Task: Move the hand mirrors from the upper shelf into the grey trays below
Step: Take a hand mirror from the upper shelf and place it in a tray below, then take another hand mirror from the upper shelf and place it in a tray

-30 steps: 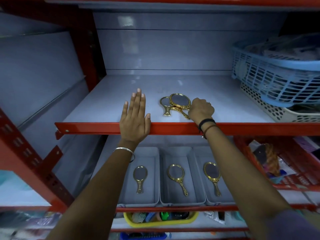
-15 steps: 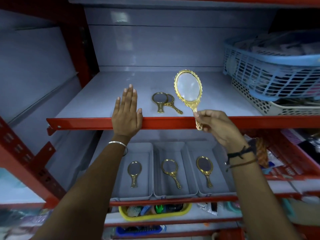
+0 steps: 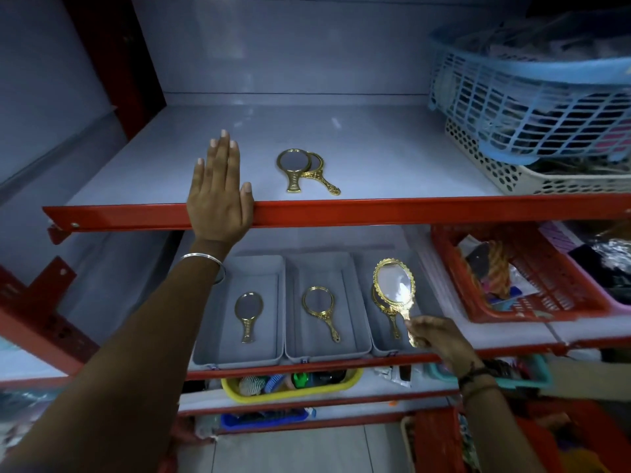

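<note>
Two gold hand mirrors lie overlapped on the white upper shelf. My left hand rests flat and open on that shelf's red front edge, left of them. My right hand grips the handle of a large scalloped gold mirror and holds it tilted over the right grey tray, above another mirror lying partly hidden in that tray. The left grey tray holds one mirror. One mirror also lies in the middle grey tray.
A blue basket stacked in a cream one fills the upper shelf's right end. A red basket of goods sits right of the trays. Below are a yellow tray and a blue one. Red uprights frame the left.
My right hand lifted the large mirror off the upper shelf, then brought it down over the right grey tray. My left hand stayed on the shelf edge.
</note>
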The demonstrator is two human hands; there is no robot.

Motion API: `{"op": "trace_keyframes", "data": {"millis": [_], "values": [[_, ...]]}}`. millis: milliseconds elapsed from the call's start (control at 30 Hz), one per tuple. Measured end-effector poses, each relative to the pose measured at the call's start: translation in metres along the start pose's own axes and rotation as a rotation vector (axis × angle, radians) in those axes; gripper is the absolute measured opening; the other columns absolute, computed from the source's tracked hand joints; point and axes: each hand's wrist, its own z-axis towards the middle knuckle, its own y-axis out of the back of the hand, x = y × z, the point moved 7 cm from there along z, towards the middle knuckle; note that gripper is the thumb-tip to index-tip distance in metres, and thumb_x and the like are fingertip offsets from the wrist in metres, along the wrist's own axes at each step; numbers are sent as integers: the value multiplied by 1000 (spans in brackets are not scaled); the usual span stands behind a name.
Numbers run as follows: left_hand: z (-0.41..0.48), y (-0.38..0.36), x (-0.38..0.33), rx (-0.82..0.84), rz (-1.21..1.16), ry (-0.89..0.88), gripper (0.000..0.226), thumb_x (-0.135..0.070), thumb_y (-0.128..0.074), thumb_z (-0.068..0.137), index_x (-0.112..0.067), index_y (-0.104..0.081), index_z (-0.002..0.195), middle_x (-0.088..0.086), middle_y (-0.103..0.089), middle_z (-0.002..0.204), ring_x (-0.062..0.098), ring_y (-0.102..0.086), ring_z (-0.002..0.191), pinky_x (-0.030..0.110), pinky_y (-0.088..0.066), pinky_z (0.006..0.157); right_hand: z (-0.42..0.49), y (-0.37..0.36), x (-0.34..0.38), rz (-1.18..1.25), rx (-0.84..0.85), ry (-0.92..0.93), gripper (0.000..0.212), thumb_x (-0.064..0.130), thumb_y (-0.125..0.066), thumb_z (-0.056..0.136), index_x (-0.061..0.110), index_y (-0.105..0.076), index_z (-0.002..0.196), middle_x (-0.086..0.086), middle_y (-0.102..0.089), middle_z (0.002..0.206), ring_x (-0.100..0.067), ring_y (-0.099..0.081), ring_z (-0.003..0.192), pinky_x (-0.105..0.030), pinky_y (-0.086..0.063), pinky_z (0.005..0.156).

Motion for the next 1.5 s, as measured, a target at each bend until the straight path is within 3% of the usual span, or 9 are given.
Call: {"op": "trace_keyframes", "data": {"millis": [200, 333, 533, 633, 800, 967, 1133, 1300, 1500], "values": [[0, -1, 0, -4, 1, 4, 61, -31, -24, 93, 0, -29, 146, 16, -31, 154, 28, -27, 144, 35, -17, 119, 75, -5, -32, -230, -112, -220, 29, 21, -69, 81, 17, -55, 55, -5, -58, 64, -21, -51, 61, -25, -42, 59], [-1, -3, 0, -17, 6, -2, 61, -30, -23, 93, 0, -30, 145, 17, -33, 153, 28, -28, 144, 34, -17, 119, 96, -12, -41, -512, -161, -308, 55, 39, -56, 88, 15, -38, 42, 5, -39, 21, -13, -43, 44, -19, -34, 47], [0, -2, 1, -29, 27, -1, 61, -31, -23, 94, 0, -30, 145, 17, -33, 153, 28, -28, 144, 27, -8, 120, 91, -7, -37, -517, -209, -226, 51, 33, -63, 82, 13, -43, 40, 0, -46, 46, -11, -40, 43, -16, -34, 39], [-1, -1, 0, -30, 4, 3, 61, -30, -25, 93, 1, -32, 144, 18, -35, 152, 28, -29, 143, 32, -15, 120, 62, 0, 7, -155, -289, 4, 39, 28, -72, 77, 12, -58, 43, -8, -56, 59, -20, -50, 56, -31, -45, 62], [0, 1, 0, -21, 11, -3, 60, -28, -28, 91, 1, -35, 143, 17, -38, 150, 26, -32, 141, 38, -25, 116, -39, -23, 167, 141, -191, 606, 26, 20, -60, 89, 13, -56, 65, -6, -49, 60, -11, -45, 53, -19, -40, 49], [1, 3, -1, 24, -3, -5, 61, -28, -30, 89, 2, -35, 143, 18, -38, 150, 26, -32, 141, 37, -23, 115, -47, -66, 282, -29, -176, 833, 16, 21, -64, 87, 8, -69, 80, -3, -66, 72, -7, -60, 65, -22, -52, 57], [3, 4, 0, 43, -3, -15, 61, -27, -33, 88, 2, -37, 142, 17, -39, 150, 26, -33, 140, 36, -22, 115, 20, -128, 306, -733, -202, 572, 34, 31, -63, 85, 10, -51, 60, -10, -57, 72, -31, -54, 81, -30, -44, 59], [2, 2, 1, 33, -25, -22, 61, -27, -33, 87, 1, -37, 141, 16, -41, 149, 24, -29, 140, 36, -24, 114, 26, -143, 317, -999, -375, 462, 28, 4, -51, 88, 5, -58, 115, -16, -60, 123, -33, -54, 115, -36, -47, 88], [2, 0, 1, 49, -38, -23, 62, -28, -34, 87, 0, -35, 143, 15, -39, 150, 23, -27, 141, 36, -22, 115, 31, -127, 316, -786, -258, 342, 33, 18, -58, 85, 15, -38, 59, -6, -55, 78, -23, -50, 69, -23, -37, 54]]}}
